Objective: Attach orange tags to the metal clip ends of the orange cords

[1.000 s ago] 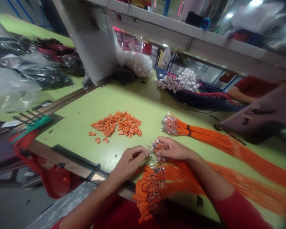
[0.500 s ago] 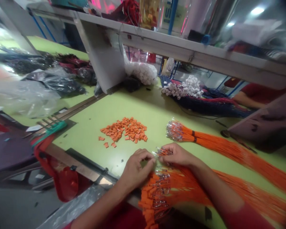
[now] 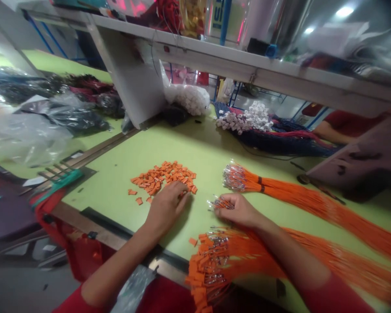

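At the near right edge of a pile of small orange plastic connector housings (image 3: 164,171), my left hand (image 3: 167,204) reaches in with curled fingers. Its fingertips are partly hidden, so what they grip cannot be made out. My right hand (image 3: 239,211) is closed around a small bunch of orange wires (image 3: 224,202), their metal-tipped ends poking out to the left. Below it lies a spread of orange wires (image 3: 257,256) whose ends carry orange housings (image 3: 198,269). A single loose housing (image 3: 193,241) rests beside them.
A tied bundle of orange wires (image 3: 280,193) lies to the right. Behind are dark wires with white connectors (image 3: 247,119) and a plastic bag of white parts (image 3: 192,98). A shelf (image 3: 215,50) crosses above the green table (image 3: 107,187). Another person's arm (image 3: 332,130) shows at right.
My left hand has moved from beside the right hand's wire ends, left and away from me, to the housing pile. A loose housing now shows by the lower wires. The right hand keeps its bunch.
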Available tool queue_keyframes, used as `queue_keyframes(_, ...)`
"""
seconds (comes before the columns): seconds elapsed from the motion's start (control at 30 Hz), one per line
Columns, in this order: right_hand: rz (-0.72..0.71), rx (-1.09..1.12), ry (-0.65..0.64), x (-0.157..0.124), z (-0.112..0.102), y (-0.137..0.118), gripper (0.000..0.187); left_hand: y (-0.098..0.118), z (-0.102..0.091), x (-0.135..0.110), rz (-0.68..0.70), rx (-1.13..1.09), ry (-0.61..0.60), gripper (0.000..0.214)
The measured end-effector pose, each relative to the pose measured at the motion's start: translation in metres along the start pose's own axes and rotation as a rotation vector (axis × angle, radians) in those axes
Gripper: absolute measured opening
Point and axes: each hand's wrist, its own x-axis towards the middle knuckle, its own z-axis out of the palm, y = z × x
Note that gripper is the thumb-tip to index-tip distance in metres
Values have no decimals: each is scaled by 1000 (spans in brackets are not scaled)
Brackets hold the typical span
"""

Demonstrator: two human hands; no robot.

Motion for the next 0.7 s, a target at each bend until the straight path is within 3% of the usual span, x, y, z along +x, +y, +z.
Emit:
queue_keyframes(0.17,-43,24,15,-5,3,1,15,23,12,-27,-578,-872,-135,30)
queue_keyframes(0.27,-71,0,21,-7,3,2,13,30,22,-36,-792,-1131,-101,39)
queue_keyframes(0.4,-75,-13,1,-7,3,2,14,33,28,-39,-863,-1214,-68,36)
queue_keyframes(0.7,-43,-78,4,-10,7,-4,10,35,28,-43,-849,-1190,-84,32)
